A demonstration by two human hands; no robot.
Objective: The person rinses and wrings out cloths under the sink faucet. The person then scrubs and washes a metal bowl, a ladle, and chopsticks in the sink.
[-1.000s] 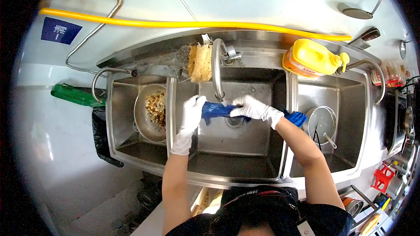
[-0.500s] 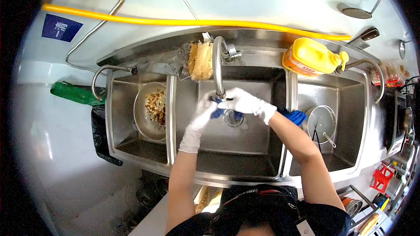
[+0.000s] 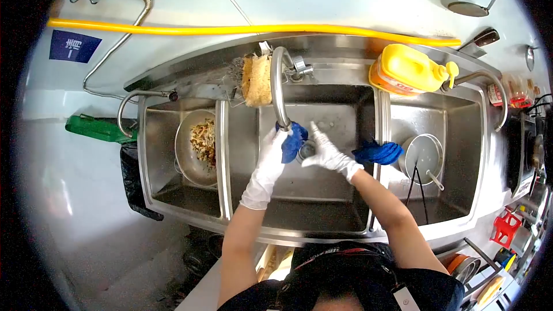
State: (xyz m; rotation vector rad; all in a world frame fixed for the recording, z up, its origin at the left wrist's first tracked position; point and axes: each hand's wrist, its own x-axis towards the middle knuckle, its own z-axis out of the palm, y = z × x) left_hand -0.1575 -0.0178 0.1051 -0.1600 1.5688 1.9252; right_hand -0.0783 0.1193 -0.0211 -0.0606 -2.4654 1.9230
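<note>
My left hand (image 3: 271, 158), in a white glove, is closed on a blue cloth (image 3: 294, 143) under the spout of the curved faucet (image 3: 278, 83). The cloth hangs bunched over the middle sink basin (image 3: 311, 190). To its right, my right hand (image 3: 329, 156), also gloved, has its fingers spread and holds nothing. The round drain (image 3: 307, 150) shows between the cloth and my right hand. A second blue cloth (image 3: 378, 152) lies over the divider between the middle and right basins.
In the left basin sits a pan (image 3: 188, 164) with food scraps. A white pot (image 3: 423, 152) stands in the right basin. Along the back ledge are a sponge (image 3: 258, 80) and a yellow jug (image 3: 406, 69). A yellow hose (image 3: 230, 29) runs along the wall.
My right hand has come away from the cloth and the faucet, moving right and down, and its fingers have spread. More of the blue cloth now shows beside my left hand.
</note>
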